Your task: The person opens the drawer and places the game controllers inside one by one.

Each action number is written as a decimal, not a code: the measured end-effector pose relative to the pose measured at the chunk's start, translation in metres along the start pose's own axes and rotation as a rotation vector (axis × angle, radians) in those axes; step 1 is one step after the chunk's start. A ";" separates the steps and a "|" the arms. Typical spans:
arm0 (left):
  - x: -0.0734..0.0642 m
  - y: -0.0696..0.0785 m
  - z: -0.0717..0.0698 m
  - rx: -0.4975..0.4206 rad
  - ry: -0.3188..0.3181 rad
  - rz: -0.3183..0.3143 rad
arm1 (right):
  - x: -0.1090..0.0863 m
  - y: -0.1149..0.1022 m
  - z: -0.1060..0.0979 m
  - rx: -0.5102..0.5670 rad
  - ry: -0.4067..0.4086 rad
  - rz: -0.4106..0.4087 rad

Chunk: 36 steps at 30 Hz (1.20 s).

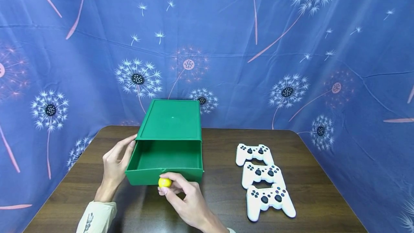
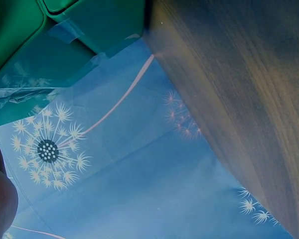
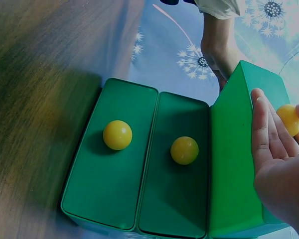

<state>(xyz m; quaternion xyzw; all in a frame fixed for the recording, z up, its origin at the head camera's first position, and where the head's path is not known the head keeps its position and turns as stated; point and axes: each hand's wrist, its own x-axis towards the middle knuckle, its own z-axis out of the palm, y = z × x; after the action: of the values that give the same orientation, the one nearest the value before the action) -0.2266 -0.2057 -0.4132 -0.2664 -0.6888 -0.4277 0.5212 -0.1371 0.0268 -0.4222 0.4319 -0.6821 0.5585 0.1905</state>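
A green drawer cabinet (image 1: 171, 118) stands on the table with its top drawer (image 1: 134, 179) pulled out toward me. My right hand (image 1: 192, 199) pinches the yellow round knob (image 1: 165, 182) on that drawer's front between thumb and fingers. Below it, in the right wrist view, two more drawer fronts carry yellow ball knobs, a middle knob (image 3: 184, 151) and a lower knob (image 3: 117, 135); both of those drawers are pushed in. At the cabinet's left side, my left hand (image 1: 114, 163) rests extended fingers against the wall. Clear tape (image 2: 65, 31) crosses the cabinet in the left wrist view.
Three white game controllers (image 1: 266, 175) lie in a column on the right of the brown wooden table (image 1: 223, 175). A blue cloth (image 1: 226, 46) with dandelion prints hangs behind and around the table.
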 end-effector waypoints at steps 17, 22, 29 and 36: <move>-0.002 -0.003 0.001 0.018 0.011 0.017 | -0.007 -0.005 0.001 -0.003 -0.015 -0.025; -0.002 -0.005 0.001 0.014 0.013 0.018 | -0.009 -0.004 0.003 0.013 -0.018 -0.023; -0.002 -0.005 0.001 0.020 0.011 0.008 | -0.007 -0.011 0.003 0.021 -0.014 -0.037; -0.001 -0.002 0.000 0.012 0.007 0.006 | 0.001 -0.037 -0.003 0.026 -0.014 -0.002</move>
<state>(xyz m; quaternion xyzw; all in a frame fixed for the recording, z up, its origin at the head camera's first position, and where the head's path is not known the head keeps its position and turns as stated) -0.2284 -0.2064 -0.4147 -0.2639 -0.6885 -0.4229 0.5267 -0.1086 0.0287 -0.3982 0.4390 -0.6756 0.5641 0.1808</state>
